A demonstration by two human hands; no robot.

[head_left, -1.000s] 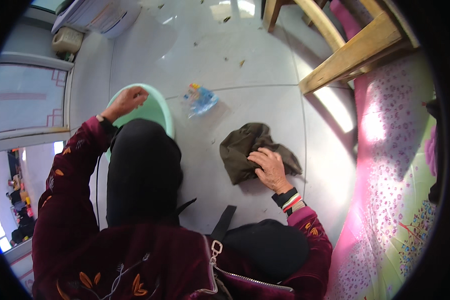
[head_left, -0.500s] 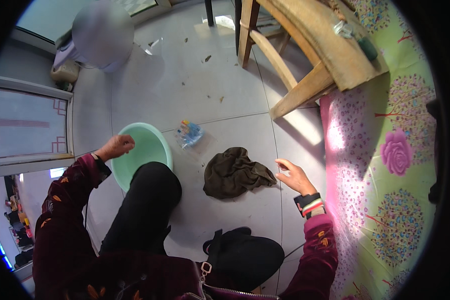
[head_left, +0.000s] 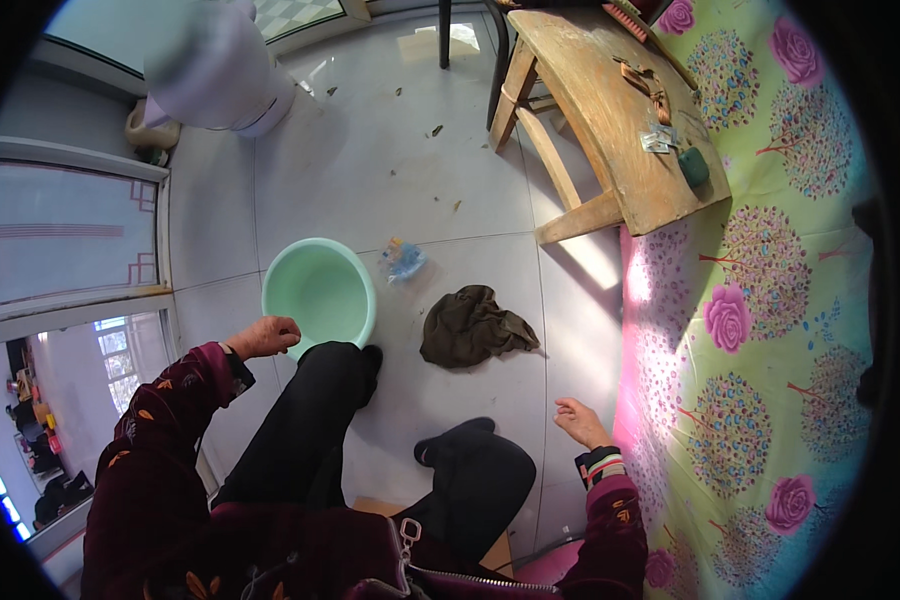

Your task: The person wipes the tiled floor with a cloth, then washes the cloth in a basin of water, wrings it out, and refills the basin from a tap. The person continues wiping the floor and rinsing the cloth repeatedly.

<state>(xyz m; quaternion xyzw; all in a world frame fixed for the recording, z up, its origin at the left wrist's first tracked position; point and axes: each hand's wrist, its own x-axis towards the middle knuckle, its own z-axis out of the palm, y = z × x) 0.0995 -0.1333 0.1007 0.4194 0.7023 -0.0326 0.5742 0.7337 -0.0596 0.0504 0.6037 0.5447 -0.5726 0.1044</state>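
The right hand (head_left: pixel 580 422) has left the dark cloth (head_left: pixel 470 326) and hangs empty, fingers loosely spread, cloth on the floor well ahead-left, while the left hand (head_left: pixel 265 336), fingers curled, grips the green basin (head_left: pixel 319 290) rim, best kept steady.

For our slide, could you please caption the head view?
Left hand at a green basin, right hand free, dark cloth on floor.

We see a mint-green basin (head_left: pixel 319 290), a dark olive cloth (head_left: pixel 470 327), maroon leaf-patterned sleeves (head_left: pixel 160 420), and a yellow-green bedspread (head_left: pixel 770 330) with pink roses.
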